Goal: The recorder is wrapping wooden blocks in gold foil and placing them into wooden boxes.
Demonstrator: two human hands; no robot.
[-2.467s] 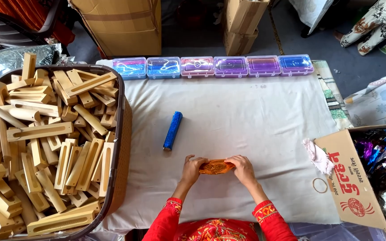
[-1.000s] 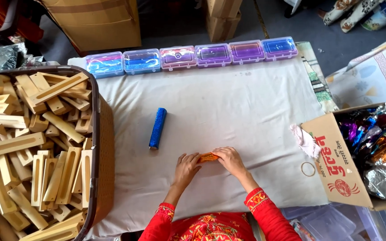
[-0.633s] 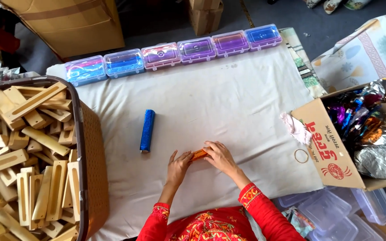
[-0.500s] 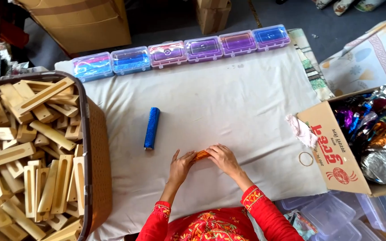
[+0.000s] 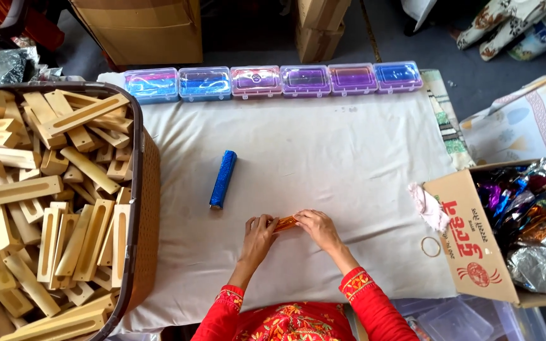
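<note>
While both hands press on it, the orange foil-wrapped stick lies on the white cloth, pinched at each end.

Left hand and right hand curl their fingers closed over its ends; only the middle shows between them. Likely light, stiff inside, with slippery, crinkly foil, it is best held by the ends. Its long axis runs hand to hand, tilted slightly up toward the right hand. A blue foil-wrapped stick lies beyond the left hand.

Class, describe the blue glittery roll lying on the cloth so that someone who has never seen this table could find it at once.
Start at the white cloth covering the table, with a brown basket of wooden pieces along its left side. Just right of that basket lies the blue roll, alone on the cloth, above the person's left hand. Unlike the orange foil piece held between the hands, it is blue, glittery and untouched.
</note>
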